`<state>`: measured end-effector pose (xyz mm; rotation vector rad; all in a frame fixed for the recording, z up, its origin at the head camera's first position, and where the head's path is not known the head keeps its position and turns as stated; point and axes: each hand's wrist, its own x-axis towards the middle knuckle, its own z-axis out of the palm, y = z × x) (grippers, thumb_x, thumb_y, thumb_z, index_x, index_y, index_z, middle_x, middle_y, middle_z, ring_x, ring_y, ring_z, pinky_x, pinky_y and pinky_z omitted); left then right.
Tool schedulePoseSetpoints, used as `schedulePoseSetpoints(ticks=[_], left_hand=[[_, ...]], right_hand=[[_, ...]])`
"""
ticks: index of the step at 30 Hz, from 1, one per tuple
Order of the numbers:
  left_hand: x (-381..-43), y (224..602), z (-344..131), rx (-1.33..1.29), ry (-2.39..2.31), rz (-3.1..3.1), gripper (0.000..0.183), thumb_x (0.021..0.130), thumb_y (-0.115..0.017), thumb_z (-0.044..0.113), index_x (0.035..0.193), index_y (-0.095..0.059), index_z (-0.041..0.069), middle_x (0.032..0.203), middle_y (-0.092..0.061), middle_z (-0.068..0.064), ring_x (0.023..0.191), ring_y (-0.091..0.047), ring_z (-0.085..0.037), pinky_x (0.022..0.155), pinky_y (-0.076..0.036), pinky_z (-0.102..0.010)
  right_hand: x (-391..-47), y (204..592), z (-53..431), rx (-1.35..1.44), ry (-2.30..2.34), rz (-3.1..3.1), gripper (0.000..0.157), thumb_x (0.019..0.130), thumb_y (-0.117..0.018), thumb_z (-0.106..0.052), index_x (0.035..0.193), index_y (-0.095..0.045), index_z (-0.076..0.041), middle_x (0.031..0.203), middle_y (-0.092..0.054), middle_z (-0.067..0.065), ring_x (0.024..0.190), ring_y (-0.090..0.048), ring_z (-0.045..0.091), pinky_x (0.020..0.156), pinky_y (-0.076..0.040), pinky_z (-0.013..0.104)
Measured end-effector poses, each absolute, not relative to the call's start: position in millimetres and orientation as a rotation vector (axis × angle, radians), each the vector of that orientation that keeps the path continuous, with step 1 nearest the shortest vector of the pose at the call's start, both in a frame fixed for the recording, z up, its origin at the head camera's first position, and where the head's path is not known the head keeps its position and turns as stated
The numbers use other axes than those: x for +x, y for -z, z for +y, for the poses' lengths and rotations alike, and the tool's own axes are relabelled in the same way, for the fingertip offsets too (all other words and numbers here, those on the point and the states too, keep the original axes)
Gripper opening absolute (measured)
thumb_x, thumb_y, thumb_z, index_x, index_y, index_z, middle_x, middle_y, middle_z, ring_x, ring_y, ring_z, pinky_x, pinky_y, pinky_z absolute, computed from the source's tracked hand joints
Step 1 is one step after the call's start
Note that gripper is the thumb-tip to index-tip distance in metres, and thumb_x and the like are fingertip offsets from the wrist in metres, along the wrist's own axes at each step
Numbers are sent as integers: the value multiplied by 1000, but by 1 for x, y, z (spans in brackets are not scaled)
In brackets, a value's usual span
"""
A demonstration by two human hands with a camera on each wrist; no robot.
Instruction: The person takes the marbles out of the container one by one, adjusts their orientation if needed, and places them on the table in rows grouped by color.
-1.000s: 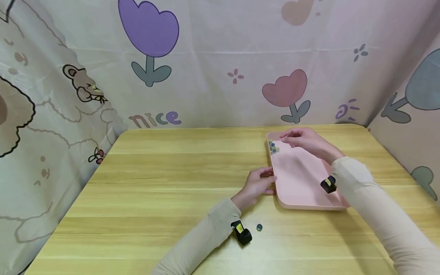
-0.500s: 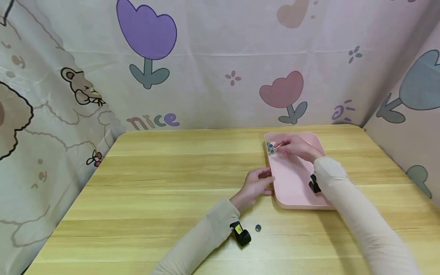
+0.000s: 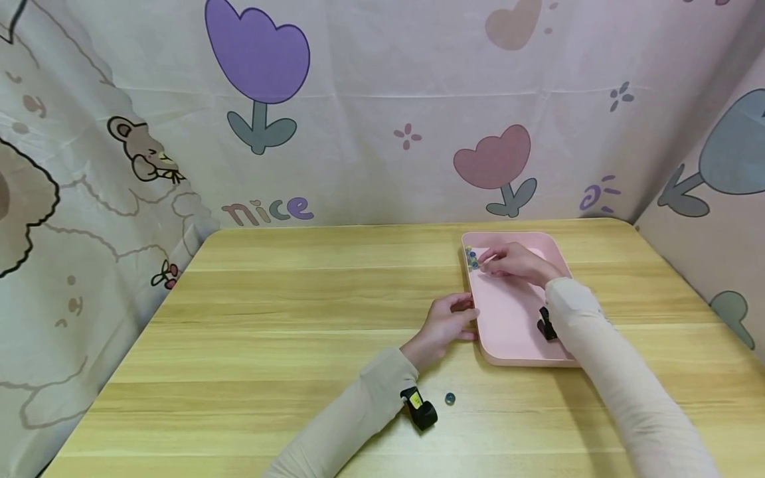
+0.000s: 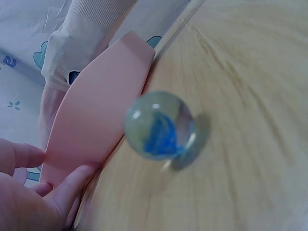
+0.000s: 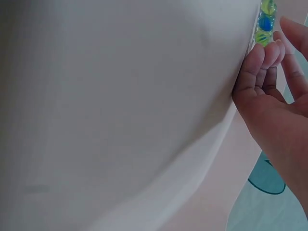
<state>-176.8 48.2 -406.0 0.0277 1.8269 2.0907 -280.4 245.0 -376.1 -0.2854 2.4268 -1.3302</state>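
Against the outer left wall of a shallow pink tray (image 3: 520, 332) rests my left hand (image 3: 441, 325), its fingertips touching the rim and side. My right hand (image 3: 516, 260) reaches inside the tray, with fingertips beside a cluster of glass marbles (image 3: 473, 259) along the left wall. In the right wrist view, green and blue marbles (image 5: 265, 22) line up just beyond the fingertips. Thumb and forefinger stand apart there, and no marble shows between them. One loose marble (image 3: 450, 398) lies on the table near my left wrist. It appears large, with a blue swirl, in the left wrist view.
The wooden table (image 3: 269, 332) reaches back to a patterned cloth (image 3: 370, 153), which also covers both sides. Black wrist cameras (image 3: 421, 410) sit on the sleeves. My right forearm crosses the tray's right wall.
My right hand has moved left and down inside the tray, from above it to beside the marbles. The left hand and the loose marble stay in place.
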Motion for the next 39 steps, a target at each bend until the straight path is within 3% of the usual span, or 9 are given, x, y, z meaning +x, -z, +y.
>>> schedulePoseSetpoints(ticks=[24,39], left_hand=[[-176,405,46,40,-2089,1842,41,91,-61,-3,131,-53,-6,112,-58,-12,89,-63,-24,68,-62,-36],[-175,405,47,34,-2102,1834,41,90,-61,-4,130,-53,-6,108,-58,-10,89,-63,-23,67,-62,-35]], right_hand=[[-286,379,224,-232,1296,2590,26,87,-59,4,111,-61,14,98,-63,17,67,-51,10,56,-45,17],[-286,382,221,-238,1268,2625,25,83,-66,4,105,-63,14,79,-62,3,64,-50,7,55,-43,15]])
